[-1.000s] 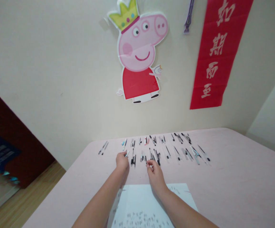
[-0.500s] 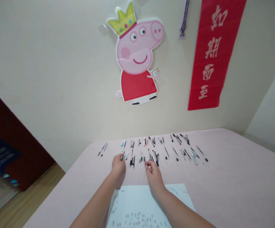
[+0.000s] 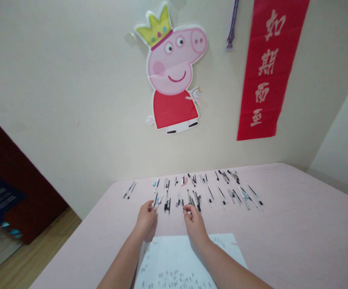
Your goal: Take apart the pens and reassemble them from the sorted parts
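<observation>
My left hand (image 3: 146, 218) rests on the pink table (image 3: 297, 224) with its fingers pinched round a clear pen (image 3: 158, 200) near the left end of the front pen row. My right hand (image 3: 194, 222) is closed on a small white pen part (image 3: 187, 208) just in front of that row. Two rows of several pens and pen parts (image 3: 222, 188) lie across the table beyond both hands. A white sheet with scribbles (image 3: 180, 261) lies under my forearms.
Two separate pens (image 3: 129, 189) lie at the table's far left. The table stands against a cream wall with a cartoon pig cutout (image 3: 174, 68) and a red banner (image 3: 267, 68). Wooden floor (image 3: 26, 261) and a dark cabinet (image 3: 8, 188) are to the left.
My left hand has drawn back toward me and slightly left with the pen. My right hand has shifted only a little, still pinched. The camera has turned slightly.
</observation>
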{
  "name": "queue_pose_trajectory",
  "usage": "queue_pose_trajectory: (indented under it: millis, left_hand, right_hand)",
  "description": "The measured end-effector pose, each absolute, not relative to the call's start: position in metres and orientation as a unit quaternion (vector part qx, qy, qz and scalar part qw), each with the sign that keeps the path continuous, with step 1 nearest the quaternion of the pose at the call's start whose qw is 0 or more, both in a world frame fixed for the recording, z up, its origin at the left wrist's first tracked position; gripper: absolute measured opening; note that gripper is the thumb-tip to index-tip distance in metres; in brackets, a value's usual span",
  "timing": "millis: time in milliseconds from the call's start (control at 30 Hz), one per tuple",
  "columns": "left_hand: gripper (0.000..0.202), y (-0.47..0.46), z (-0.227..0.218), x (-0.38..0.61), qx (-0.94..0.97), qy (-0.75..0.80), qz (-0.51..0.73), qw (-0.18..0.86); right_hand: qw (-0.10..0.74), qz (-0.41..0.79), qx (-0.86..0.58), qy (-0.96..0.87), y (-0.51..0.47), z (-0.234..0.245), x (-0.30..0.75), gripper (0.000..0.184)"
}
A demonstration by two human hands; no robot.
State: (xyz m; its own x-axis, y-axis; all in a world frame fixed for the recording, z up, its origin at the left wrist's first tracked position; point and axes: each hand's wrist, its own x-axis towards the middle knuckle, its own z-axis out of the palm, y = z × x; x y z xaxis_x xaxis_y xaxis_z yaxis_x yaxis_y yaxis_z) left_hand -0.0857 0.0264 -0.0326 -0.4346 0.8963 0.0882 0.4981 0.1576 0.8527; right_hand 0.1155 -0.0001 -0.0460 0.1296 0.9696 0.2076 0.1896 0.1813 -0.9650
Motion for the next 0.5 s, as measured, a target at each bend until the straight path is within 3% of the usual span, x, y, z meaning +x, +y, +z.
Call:
queue_pose_trajectory:
  millis: [233, 367, 500]
  left_hand:
    - [0.029, 0.015, -0.043, -0.104, 0.441, 0.714, 0.494, 0.229]
    - [0.029, 0.015, -0.047, -0.113, 0.423, 0.702, 0.524, 0.234]
    - [0.028, 0.019, -0.050, -0.114, 0.422, 0.703, 0.531, 0.212]
  right_hand:
    - [0.410, 0.384, -0.508, -0.653, -0.012, -0.035, 0.111, 0.028]
    - [0.311, 0.335, -0.477, -0.750, -0.022, -0.027, 0.110, 0.031]
    - [0.274, 0.303, -0.471, -0.782, -0.025, -0.023, 0.110, 0.033]
